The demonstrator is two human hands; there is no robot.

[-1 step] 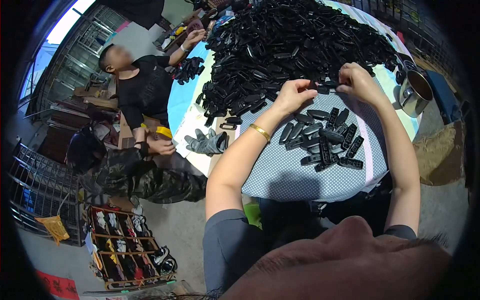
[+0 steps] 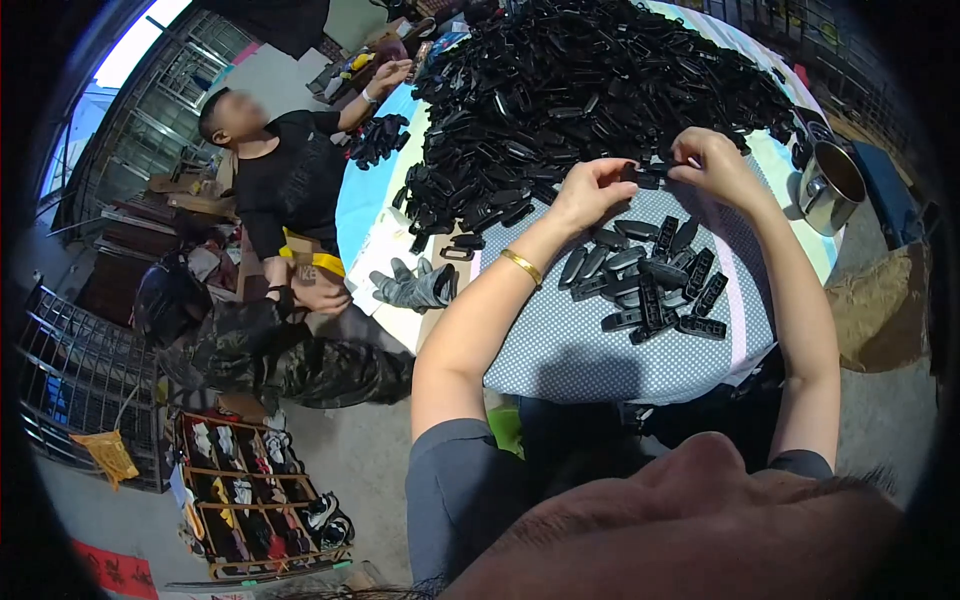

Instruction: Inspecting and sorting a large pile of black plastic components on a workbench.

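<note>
My left hand (image 2: 593,193), with a gold bangle at its wrist, is curled at the front edge of a large pile of black plastic parts (image 2: 560,110). A small black plastic part (image 2: 645,178) shows at its thumb and fingertips. Close by on the right, my right hand (image 2: 716,168) has its fingers bent inward in a pinch; whatever it grips blends into the dark pile. Below both hands, a smaller group of oblong black plastic pieces (image 2: 650,275) lies loosely on the dotted grey cloth (image 2: 560,345). Some pieces show a slotted side, others a smooth one.
A shiny metal pot (image 2: 832,188) stands at the table's right edge. Grey gloves (image 2: 415,287) lie left of my forearm. A co-worker (image 2: 285,180) sits at the left with one hand by the table. A rack of shoes (image 2: 260,490) is on the floor.
My right hand has shifted slightly left, and my left hand slightly right, so they are a little closer. The co-worker's lower hand and the yellow-banded thing beside it have moved slightly.
</note>
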